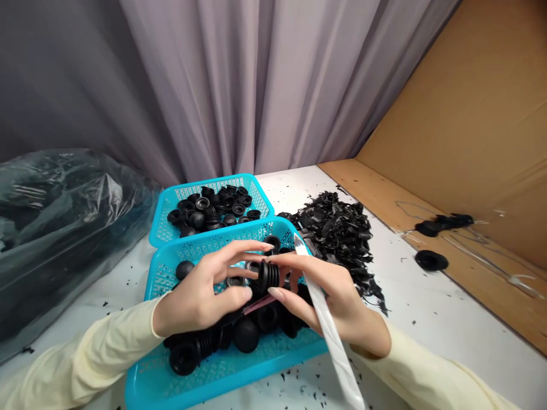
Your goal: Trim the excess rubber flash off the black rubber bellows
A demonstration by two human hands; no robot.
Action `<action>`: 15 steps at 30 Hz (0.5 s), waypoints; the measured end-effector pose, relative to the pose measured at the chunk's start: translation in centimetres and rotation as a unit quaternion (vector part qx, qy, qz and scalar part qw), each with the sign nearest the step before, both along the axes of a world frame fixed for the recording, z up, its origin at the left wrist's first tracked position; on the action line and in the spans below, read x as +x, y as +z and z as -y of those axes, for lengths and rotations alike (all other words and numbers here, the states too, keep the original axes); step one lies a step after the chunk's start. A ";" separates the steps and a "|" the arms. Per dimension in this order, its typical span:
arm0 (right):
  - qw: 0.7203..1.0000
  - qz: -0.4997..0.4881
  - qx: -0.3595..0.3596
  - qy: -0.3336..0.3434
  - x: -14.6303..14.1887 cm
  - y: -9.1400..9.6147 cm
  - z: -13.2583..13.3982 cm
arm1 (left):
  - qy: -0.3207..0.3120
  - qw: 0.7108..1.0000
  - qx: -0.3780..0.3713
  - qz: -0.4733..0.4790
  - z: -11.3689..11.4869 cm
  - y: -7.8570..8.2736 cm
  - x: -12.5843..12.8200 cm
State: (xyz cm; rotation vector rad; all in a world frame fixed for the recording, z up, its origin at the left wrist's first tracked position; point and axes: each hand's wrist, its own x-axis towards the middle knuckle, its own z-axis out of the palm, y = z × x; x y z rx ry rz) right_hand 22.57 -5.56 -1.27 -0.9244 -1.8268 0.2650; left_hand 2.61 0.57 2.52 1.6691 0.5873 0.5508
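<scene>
Both my hands meet over the near blue basket (222, 373), which holds several black ribbed rubber parts. My left hand (205, 290) and my right hand (329, 290) pinch one black ribbed rubber part (268, 275) between their fingertips. My right hand also grips a white-wrapped blade tool (331, 336) that runs down past my wrist. A thin pinkish strip (258, 305) shows just under the held part.
A second blue basket (171, 219) with black rubber parts stands behind the near one. A heap of black rubber trimmings (342, 233) lies to the right. A large dark plastic bag (60, 228) fills the left. Cardboard (470, 142) with loose black parts (431, 260) borders the right.
</scene>
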 end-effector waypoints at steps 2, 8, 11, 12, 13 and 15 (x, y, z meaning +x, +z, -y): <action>1.000 -0.003 -0.013 0.008 0.1 0.1 0.1 | -0.020 0.999 -0.020 -0.019 0.1 0.0 -0.1; 0.999 0.019 -0.001 0.036 0.2 -0.1 0.4 | 0.013 0.986 -0.133 -0.100 -0.4 1.1 0.8; 0.999 0.027 0.018 0.015 0.0 -0.2 0.3 | 0.022 0.976 -0.194 -0.097 -0.6 1.2 0.8; 0.999 0.026 0.029 0.001 -0.1 -0.3 0.2 | 0.029 0.972 -0.219 -0.082 -0.6 1.1 0.8; 0.999 0.025 0.042 -0.012 -0.1 -0.4 0.0 | 0.036 0.968 -0.241 -0.061 -0.7 1.0 0.7; 0.997 0.029 0.070 -0.032 -0.3 -0.5 -0.2 | 0.047 0.958 -0.283 -0.018 -0.7 0.8 0.7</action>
